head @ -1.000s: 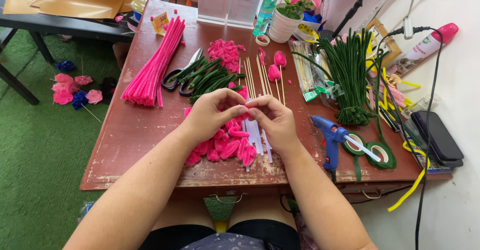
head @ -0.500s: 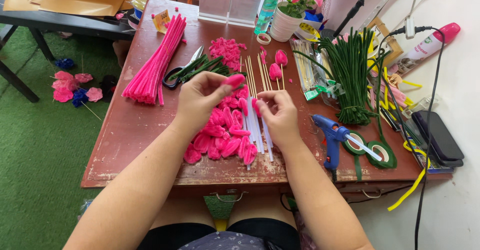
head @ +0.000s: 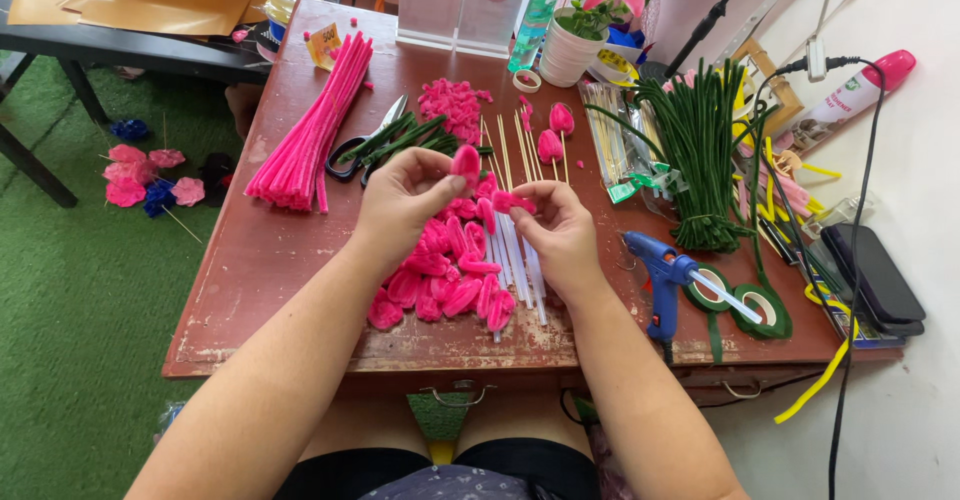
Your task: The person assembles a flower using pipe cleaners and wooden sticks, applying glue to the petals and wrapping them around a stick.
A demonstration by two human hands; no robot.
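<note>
Now we pinch one pink petal (head: 466,163) in left fingers (head: 405,195) and another (head: 512,202) in right fingers (head: 556,228), above the worktop (head: 260,260), many finished petals (head: 445,275) piled, pink stems (head: 305,140) unbent.

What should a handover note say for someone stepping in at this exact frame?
Left hand: raised over the table, pinching one pink pipe-cleaner petal at its fingertips.
Right hand: holding a second pink petal piece close beside it; the two pieces are apart.
Finished petals pile lies under the hands on the red wooden table, beside clear glue sticks.
Blue glue gun lies to the right, unheld.
Done: many petals shaped. Left: judging by the layout, probably joining them.
</note>
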